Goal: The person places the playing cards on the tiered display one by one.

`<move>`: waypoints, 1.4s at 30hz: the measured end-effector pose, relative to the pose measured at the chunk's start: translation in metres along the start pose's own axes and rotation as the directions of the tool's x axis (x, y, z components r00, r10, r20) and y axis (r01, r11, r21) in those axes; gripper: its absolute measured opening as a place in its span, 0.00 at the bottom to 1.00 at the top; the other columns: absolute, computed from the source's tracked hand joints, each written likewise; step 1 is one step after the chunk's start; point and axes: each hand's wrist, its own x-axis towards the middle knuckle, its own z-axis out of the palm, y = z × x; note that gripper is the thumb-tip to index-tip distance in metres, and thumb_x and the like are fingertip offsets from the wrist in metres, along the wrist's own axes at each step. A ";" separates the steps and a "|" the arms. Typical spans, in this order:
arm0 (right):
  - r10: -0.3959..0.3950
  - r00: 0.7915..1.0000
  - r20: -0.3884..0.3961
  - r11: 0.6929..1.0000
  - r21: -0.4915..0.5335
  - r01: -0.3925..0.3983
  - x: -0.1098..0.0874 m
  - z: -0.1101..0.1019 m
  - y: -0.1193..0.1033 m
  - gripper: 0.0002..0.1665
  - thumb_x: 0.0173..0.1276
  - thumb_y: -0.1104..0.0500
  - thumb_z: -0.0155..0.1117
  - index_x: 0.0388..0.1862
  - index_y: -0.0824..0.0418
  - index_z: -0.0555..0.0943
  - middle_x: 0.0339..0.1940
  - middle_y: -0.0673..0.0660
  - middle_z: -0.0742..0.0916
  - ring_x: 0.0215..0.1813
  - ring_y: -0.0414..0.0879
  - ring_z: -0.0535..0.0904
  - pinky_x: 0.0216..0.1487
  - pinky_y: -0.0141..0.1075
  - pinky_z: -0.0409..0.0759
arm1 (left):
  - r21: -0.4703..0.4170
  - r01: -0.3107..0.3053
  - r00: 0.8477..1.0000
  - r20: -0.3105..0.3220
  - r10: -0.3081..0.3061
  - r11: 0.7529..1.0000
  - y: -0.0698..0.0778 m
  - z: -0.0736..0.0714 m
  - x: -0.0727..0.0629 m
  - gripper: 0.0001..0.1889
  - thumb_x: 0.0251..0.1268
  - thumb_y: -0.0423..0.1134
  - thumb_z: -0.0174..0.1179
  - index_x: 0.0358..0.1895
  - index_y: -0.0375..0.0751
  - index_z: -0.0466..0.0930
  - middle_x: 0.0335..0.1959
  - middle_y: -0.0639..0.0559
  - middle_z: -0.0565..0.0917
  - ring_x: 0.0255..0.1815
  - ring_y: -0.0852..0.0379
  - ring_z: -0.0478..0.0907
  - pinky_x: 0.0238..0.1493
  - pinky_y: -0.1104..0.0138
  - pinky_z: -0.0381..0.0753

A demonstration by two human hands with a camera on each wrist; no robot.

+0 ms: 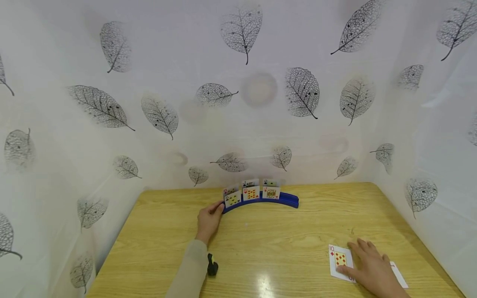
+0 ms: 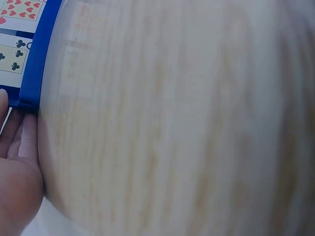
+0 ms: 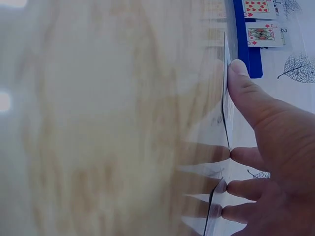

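Observation:
A curved blue card holder [image 1: 288, 200] stands toward the back of the table with playing cards in two rows. Its front row shows a clubs card [image 1: 232, 200], a ten of hearts [image 1: 251, 193] and a jack of diamonds [image 1: 271, 193]. My left hand [image 1: 208, 221] grips the holder's left end, thumb above and fingers at the underside in the left wrist view. At the front right, my right hand [image 1: 372, 267] rests with spread fingers on a ten of diamonds [image 1: 338, 260] lying face up. Another card [image 1: 399, 275] lies partly hidden beneath that hand.
A small black object [image 1: 212, 265] with a yellow mark lies beside the left forearm. Around the wooden table [image 1: 283, 240] hang white sheets [image 1: 261, 136] printed with dark leaves, close behind the holder and along both sides.

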 end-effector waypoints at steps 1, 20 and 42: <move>0.002 1.000 0.004 1.000 0.000 -0.002 0.000 0.000 0.000 0.59 0.61 0.27 0.72 0.70 0.73 0.76 0.72 0.86 0.71 0.70 0.87 0.63 0.55 0.89 0.62 | 0.000 0.000 1.000 0.000 0.000 1.000 0.000 0.000 0.000 0.16 0.78 0.46 0.64 0.60 0.44 0.89 0.63 0.43 0.87 0.70 0.40 0.80 0.75 0.46 0.75; 0.013 1.000 0.004 0.998 0.062 -0.013 0.001 -0.005 -0.004 0.52 0.60 0.32 0.76 0.67 0.71 0.79 0.71 0.85 0.72 0.70 0.89 0.62 0.56 0.88 0.62 | 0.012 -0.022 1.000 -0.009 0.022 1.000 0.001 0.000 0.000 0.16 0.78 0.44 0.63 0.60 0.41 0.89 0.63 0.41 0.87 0.69 0.38 0.80 0.74 0.45 0.76; 0.049 0.999 0.022 0.984 0.168 -0.052 0.005 -0.011 -0.015 0.48 0.59 0.46 0.83 0.70 0.71 0.76 0.61 0.76 0.84 0.66 0.79 0.75 0.60 0.71 0.78 | 0.009 -0.026 1.000 -0.006 0.026 1.000 -0.001 0.000 0.002 0.17 0.78 0.45 0.64 0.61 0.42 0.88 0.63 0.42 0.87 0.70 0.38 0.80 0.75 0.45 0.75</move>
